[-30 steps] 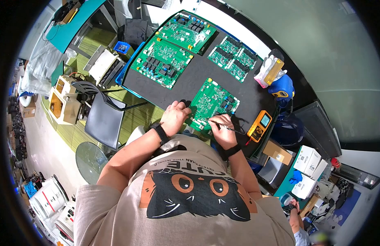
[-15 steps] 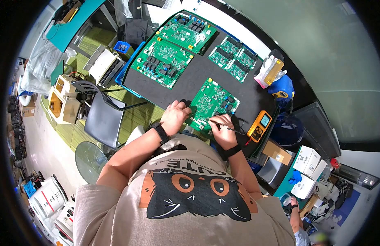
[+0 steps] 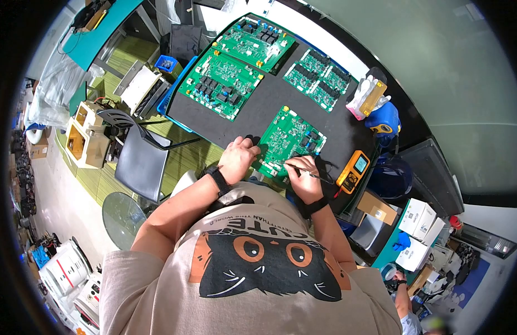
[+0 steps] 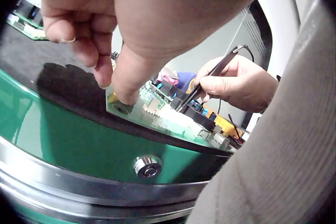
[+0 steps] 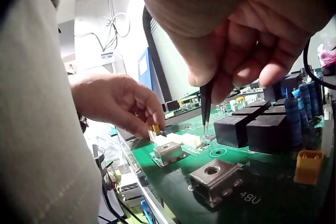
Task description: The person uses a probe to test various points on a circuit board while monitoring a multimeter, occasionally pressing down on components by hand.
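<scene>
A green circuit board [image 3: 283, 134] lies on the dark mat close to the person's body. At its left corner the left hand [image 3: 236, 160] holds the edge, thumb and finger by a yellow connector [image 4: 119, 103]. The right hand [image 3: 303, 177] pinches black tweezers [image 5: 206, 100] with a cable at the rear end, pen-like. In the right wrist view their two metal tips point down at the board's surface, between a white connector [image 5: 190, 140] and black relays [image 5: 232, 130]. A yellow multimeter [image 3: 353, 172] lies right of that hand.
Two large green boards [image 3: 220, 84] lie at the back left of the mat [image 3: 205, 124]. A set of smaller boards [image 3: 318, 79] sits at the back right. Gloves [image 3: 361, 99] and a blue device [image 3: 383, 120] stand by the right edge. A chair [image 3: 140, 164] is at the left.
The tweezers' tips and right-hand fingers shift only very slightly over the board. The left hand and the board stay where they were.
</scene>
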A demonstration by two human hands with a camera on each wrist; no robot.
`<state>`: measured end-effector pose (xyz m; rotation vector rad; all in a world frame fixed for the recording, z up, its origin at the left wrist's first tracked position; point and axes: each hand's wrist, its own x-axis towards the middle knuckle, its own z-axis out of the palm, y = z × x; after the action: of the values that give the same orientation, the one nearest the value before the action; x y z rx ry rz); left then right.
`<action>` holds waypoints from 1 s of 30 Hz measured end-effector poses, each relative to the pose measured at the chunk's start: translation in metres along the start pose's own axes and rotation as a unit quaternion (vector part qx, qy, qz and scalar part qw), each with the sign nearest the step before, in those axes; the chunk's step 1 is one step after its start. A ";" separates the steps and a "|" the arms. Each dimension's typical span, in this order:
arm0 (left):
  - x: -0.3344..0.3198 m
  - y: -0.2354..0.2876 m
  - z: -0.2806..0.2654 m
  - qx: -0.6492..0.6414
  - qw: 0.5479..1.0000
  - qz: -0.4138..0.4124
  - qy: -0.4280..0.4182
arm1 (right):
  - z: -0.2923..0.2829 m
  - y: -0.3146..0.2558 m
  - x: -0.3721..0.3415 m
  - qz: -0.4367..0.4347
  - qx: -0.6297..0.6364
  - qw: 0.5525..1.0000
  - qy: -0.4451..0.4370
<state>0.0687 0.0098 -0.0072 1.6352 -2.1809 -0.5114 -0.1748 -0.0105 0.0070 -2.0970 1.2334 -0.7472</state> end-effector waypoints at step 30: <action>0.000 0.000 0.000 -0.006 1.000 0.003 0.005 | 0.002 0.004 -0.002 -0.008 0.011 1.000 0.016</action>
<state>0.0686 0.0099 -0.0071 1.6227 -2.1715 -0.5127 -0.1765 -0.0096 0.0022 -2.0882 1.2205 -0.8007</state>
